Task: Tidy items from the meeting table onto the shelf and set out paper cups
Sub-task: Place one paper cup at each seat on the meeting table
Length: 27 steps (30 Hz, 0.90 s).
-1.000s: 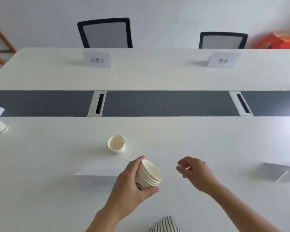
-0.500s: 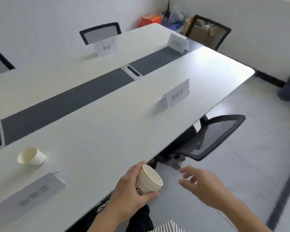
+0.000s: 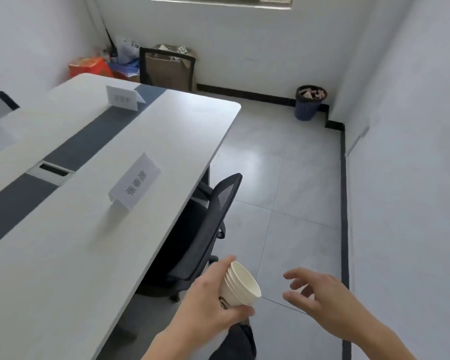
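My left hand (image 3: 205, 305) grips a short stack of white paper cups (image 3: 240, 285), tilted with the mouths toward the right, held over the floor just past the table's near edge. To the right of the stack my right hand (image 3: 320, 294) hovers with its fingers spread and nothing in it. The white meeting table (image 3: 70, 245) with its grey centre strip stretches away on the left. Two folded name cards stand on it, one near (image 3: 134, 183) and one far (image 3: 122, 97).
A black mesh office chair (image 3: 205, 227) is tucked at the table's edge just ahead of my hands. A dark waste basket (image 3: 309, 102) stands in the far corner. A cardboard box (image 3: 168, 67) and an orange box (image 3: 89, 66) sit by the back wall.
The view has swung to the right, from facing across the table to looking along its end. The single cup set on the table has left the view. Both hands keep their pose.
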Available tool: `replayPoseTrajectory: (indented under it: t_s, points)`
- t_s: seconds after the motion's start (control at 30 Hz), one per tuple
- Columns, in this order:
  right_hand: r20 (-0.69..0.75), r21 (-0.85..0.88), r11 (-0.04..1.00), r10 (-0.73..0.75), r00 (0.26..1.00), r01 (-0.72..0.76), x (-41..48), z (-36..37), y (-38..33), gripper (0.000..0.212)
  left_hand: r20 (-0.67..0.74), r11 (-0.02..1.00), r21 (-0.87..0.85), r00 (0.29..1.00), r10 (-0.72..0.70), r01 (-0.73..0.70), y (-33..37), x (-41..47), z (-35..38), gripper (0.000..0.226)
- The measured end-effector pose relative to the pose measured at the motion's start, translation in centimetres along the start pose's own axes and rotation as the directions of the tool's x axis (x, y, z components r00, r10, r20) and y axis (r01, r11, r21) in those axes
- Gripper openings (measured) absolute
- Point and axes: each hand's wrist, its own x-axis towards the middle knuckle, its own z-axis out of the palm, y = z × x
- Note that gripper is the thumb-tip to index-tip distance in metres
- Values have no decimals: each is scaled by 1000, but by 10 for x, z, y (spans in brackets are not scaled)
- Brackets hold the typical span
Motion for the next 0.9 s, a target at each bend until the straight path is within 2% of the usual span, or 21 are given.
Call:
replayPoseTrajectory:
  t_s: [0.2, 0.37, 0.5, 0.67, 0.77, 0.9]
  points:
    - [-33, -7, 998, 60, 998, -60, 75, -84, 36, 44, 48, 998, 47, 998, 32, -34, 41, 129, 1, 92]
    - [-129, 71, 996, 67, 989, -58, 121, -155, 57, 42, 124, 990, 98, 988, 89, -101, 93, 221, 5, 93]
    - [-101, 85, 994, 82, 991, -73, 161, -195, 84, 43, 157, 988, 111, 984, 86, -104, 119, 286, 15, 92]
    - [-19, 26, 999, 45, 999, -45, 239, -262, 130, 46, 108, 991, 120, 993, 51, -63, 142, 379, 33, 91]
    - [-40, -37, 999, -5, 999, 4, 295, -316, 149, 49, 48, 993, 102, 998, 50, -54, 171, 438, 44, 91]
    - [-92, 13, 992, -124, 988, 126, 365, -382, 149, 41, -15, 995, 92, 999, 49, -48, 207, 503, 47, 88]
